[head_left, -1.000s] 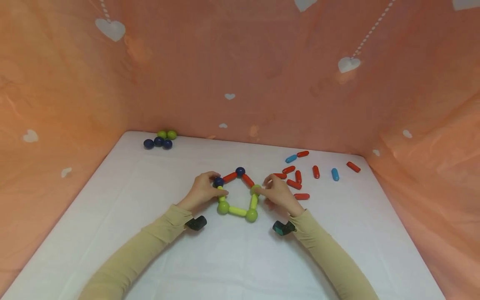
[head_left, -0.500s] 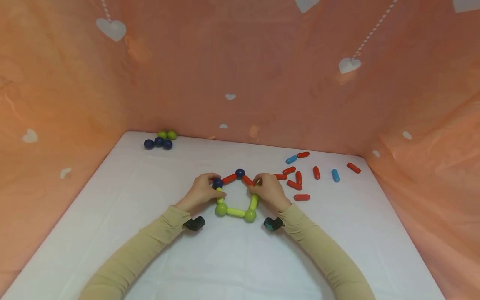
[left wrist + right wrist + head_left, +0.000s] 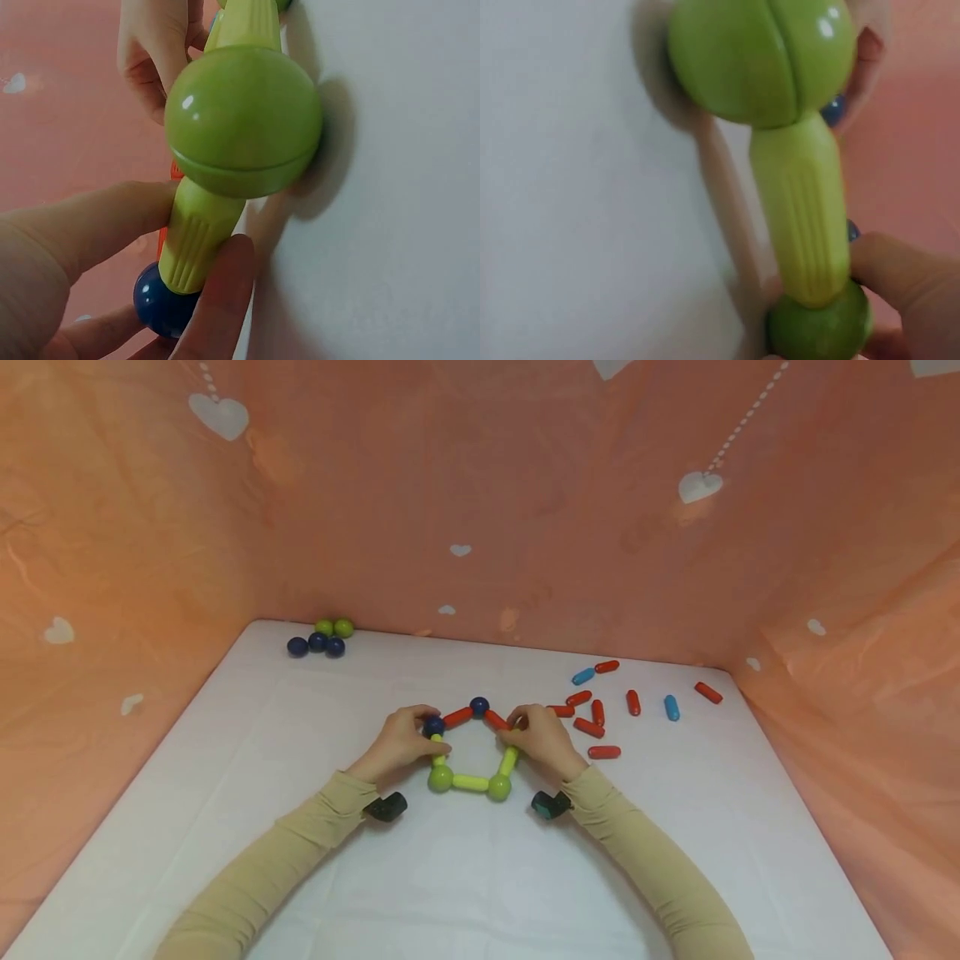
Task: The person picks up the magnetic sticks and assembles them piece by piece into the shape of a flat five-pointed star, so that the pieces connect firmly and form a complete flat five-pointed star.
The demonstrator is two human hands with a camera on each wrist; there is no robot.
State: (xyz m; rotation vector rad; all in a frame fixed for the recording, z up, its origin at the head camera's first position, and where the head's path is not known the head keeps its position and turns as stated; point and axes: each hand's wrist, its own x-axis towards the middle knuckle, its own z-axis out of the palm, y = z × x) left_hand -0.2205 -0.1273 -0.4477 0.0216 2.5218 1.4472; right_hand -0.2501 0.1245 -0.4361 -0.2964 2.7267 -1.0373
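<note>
A closed ring of magnetic rods and balls lies mid-table. Its back corner is a blue ball (image 3: 479, 706) between two red rods (image 3: 459, 717). Yellow-green rods (image 3: 471, 783) and green balls (image 3: 498, 787) form the front. My left hand (image 3: 401, 743) grips the left corner, thumb and fingers around a yellow-green rod (image 3: 195, 240) and a blue ball (image 3: 161, 300). At the right corner my right hand (image 3: 543, 742) holds a green ball (image 3: 821, 322), which it mostly covers in the head view. The left wrist view shows another green ball (image 3: 244, 120) close up.
Loose red rods (image 3: 588, 727) and two blue rods (image 3: 672, 707) lie scattered at the right. At the back left, blue balls (image 3: 297, 647) and green balls (image 3: 343, 627) are grouped. Pink cloth (image 3: 480, 510) walls in the white table (image 3: 450, 877) behind and at both sides.
My right hand has moved left and closed in on the right corner, now covering its green ball. The ring's front has shifted slightly left. My left hand keeps its grip.
</note>
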